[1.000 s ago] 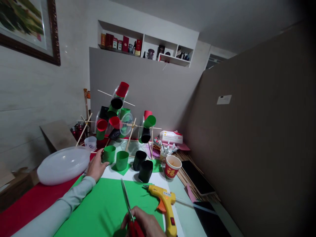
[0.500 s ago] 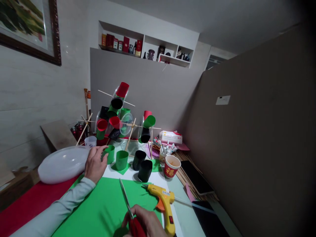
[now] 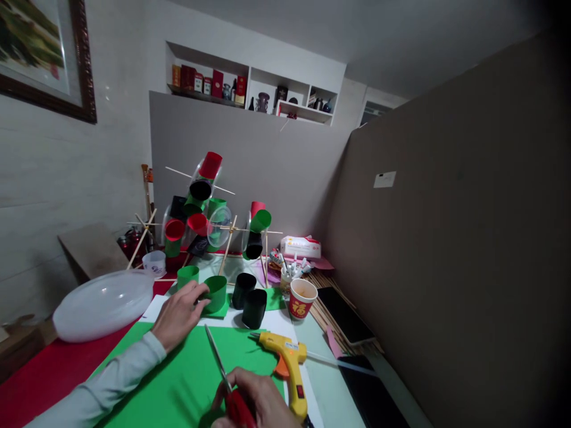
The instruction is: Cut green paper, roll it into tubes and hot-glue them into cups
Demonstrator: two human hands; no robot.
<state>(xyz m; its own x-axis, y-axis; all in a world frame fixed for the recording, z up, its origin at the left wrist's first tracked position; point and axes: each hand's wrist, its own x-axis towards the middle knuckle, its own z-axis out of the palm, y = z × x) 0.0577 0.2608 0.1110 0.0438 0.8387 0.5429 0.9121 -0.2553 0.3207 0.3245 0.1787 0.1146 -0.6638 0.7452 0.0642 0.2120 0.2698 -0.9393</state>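
My left hand is at the near left side of a green paper cylinder, its thumb and fingers apart and the tips against or very close to the wall. That cylinder stands on a green paper piece. Behind the hand is another green cylinder. Two black cylinders stand to the right. My right hand grips scissors by their red handles, blades pointing up and away over a green sheet. A yellow glue gun lies beside it.
A white oval lid-like piece lies at left. Behind stands a stick frame with colored cylinders mounted on clear discs. To the right are a red paper cup, a cup of markers, a dark tablet and wooden sticks.
My left hand has moved from the rear green cylinder to the nearer one on its right. The scissors stay in my right hand. The whole view has shifted slightly.
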